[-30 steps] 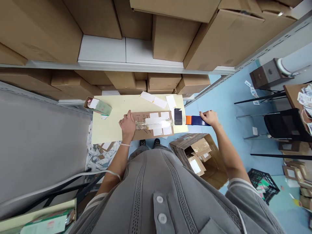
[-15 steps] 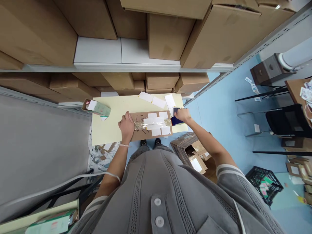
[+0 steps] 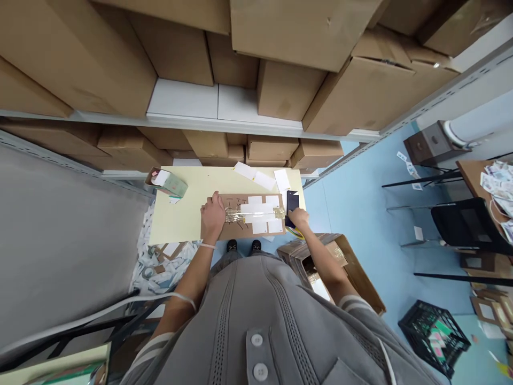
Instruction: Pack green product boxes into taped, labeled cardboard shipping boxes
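A flat brown cardboard box (image 3: 234,230) lies on the pale yellow table, with white labels (image 3: 260,213) and black handwriting on top. Clear shiny tape (image 3: 233,215) runs lengthwise over the labels. My left hand (image 3: 213,215) rests on the box's left end, fingers stretched toward the far edge. Beyond the right end, my right hand (image 3: 298,218) is closed around what looks like a tape dispenser (image 3: 295,233), mostly hidden, a yellow and blue curved edge showing under the fingers. Just past that hand is a dark phone-like slab (image 3: 293,200).
White paper slips (image 3: 254,175) and a small green carton (image 3: 170,182) lie on the table (image 3: 176,219). Shelves (image 3: 184,99) stacked with cartons stand in front. An open carton (image 3: 356,272) is at right, a black crate (image 3: 435,337) farther right, paper scraps (image 3: 160,267) at lower left.
My right hand has moved down toward me at the box's right end, turning the dispenser and uncovering more of the dark slab. My left hand stays on the box. The view has shifted slightly.
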Demonstrator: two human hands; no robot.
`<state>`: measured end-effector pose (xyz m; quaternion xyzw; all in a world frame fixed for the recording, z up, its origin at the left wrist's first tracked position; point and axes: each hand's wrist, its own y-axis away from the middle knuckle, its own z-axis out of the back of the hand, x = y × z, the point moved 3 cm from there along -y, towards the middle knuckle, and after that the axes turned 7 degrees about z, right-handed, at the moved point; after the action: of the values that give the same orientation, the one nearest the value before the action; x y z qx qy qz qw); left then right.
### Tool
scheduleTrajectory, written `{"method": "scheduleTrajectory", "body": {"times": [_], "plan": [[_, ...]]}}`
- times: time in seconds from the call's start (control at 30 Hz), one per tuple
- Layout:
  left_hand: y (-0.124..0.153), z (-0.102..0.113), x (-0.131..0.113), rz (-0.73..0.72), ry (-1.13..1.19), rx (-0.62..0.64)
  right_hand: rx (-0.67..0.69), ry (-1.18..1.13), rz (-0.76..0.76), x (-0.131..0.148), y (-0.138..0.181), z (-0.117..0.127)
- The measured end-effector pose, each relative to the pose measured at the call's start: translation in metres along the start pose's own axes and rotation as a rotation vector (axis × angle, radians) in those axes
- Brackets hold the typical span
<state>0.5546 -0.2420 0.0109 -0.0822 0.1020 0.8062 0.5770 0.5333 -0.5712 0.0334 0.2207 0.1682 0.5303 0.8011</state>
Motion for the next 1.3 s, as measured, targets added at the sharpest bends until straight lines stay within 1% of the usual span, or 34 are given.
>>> {"method": "scheduleTrajectory", "body": {"times": [0.03,0.1,0.17,0.23,0.27,0.3,0.33,0.4,0.47,0.5,0.57,0.63,0.67,0.73,0.77,0.83,0.93,1.0,1.07,1.1,1.13,1.17,1.2,1.23,1.3], "plan": [[0.000,0.000,0.000,-0.008,-0.003,0.000,-0.019,-0.003,-0.017,-0.010,0.004,0.004],[-0.001,0.000,0.000,-0.019,-0.008,-0.003,-0.074,-0.014,-0.046,-0.035,0.007,0.024],[-0.001,0.000,0.000,-0.021,-0.011,-0.001,-0.235,-0.119,-0.057,-0.056,0.008,0.058],[-0.001,0.000,-0.001,-0.012,-0.012,0.006,-0.333,-0.253,0.029,-0.060,0.010,0.094],[-0.001,0.001,-0.001,-0.008,-0.011,0.007,-0.368,-0.353,0.103,-0.054,0.012,0.112],[-0.001,0.001,-0.002,-0.005,-0.008,0.005,-0.406,-0.468,0.209,-0.042,0.015,0.129],[-0.001,0.002,-0.002,-0.003,-0.003,0.003,-0.437,-0.572,0.339,-0.024,0.018,0.145],[-0.001,0.004,-0.003,-0.005,0.004,0.001,-0.465,-0.687,0.630,0.024,0.026,0.173],[0.000,0.006,-0.004,-0.008,0.008,0.006,-0.468,-0.662,0.868,0.082,0.031,0.198],[0.000,0.007,-0.004,-0.008,0.010,0.008,-0.497,-0.613,0.938,0.112,0.030,0.210],[0.001,0.009,-0.004,-0.003,0.013,0.007,-0.604,-0.464,1.004,0.170,0.024,0.234],[0.001,0.009,-0.004,0.003,0.024,0.002,-0.746,-0.286,0.991,0.221,0.013,0.255],[0.001,0.009,-0.003,0.003,0.034,-0.001,-0.807,-0.200,0.975,0.244,0.007,0.262],[0.000,0.008,-0.003,0.000,0.067,-0.005,-0.855,-0.064,0.937,0.280,-0.005,0.270],[0.000,0.007,-0.002,0.000,0.086,-0.007,-0.849,-0.029,0.915,0.294,-0.012,0.270],[-0.002,0.006,-0.001,-0.004,0.121,-0.003,-0.817,-0.007,0.874,0.312,-0.024,0.266],[-0.004,0.005,0.000,-0.008,0.155,0.015,-0.784,-0.029,0.812,0.322,-0.034,0.257],[-0.005,0.006,0.001,-0.002,0.173,0.041,-0.799,-0.056,0.790,0.320,-0.034,0.254],[-0.005,0.006,0.001,-0.001,0.185,0.069,-0.875,-0.109,0.791,0.309,-0.025,0.248],[-0.005,0.006,0.001,-0.003,0.185,0.080,-0.930,-0.151,0.791,0.299,-0.019,0.240],[-0.005,0.006,0.001,-0.007,0.183,0.090,-0.988,-0.199,0.787,0.285,-0.012,0.227],[-0.005,0.007,0.001,-0.011,0.181,0.093,-1.024,-0.250,0.776,0.268,-0.005,0.208],[-0.005,0.007,0.001,-0.016,0.179,0.091,-1.029,-0.298,0.747,0.249,0.002,0.183],[-0.004,0.007,0.002,-0.020,0.174,0.087,-1.003,-0.333,0.712,0.228,0.007,0.153],[-0.004,0.008,0.002,-0.027,0.157,0.078,-0.887,-0.350,0.627,0.185,0.018,0.086]]}}
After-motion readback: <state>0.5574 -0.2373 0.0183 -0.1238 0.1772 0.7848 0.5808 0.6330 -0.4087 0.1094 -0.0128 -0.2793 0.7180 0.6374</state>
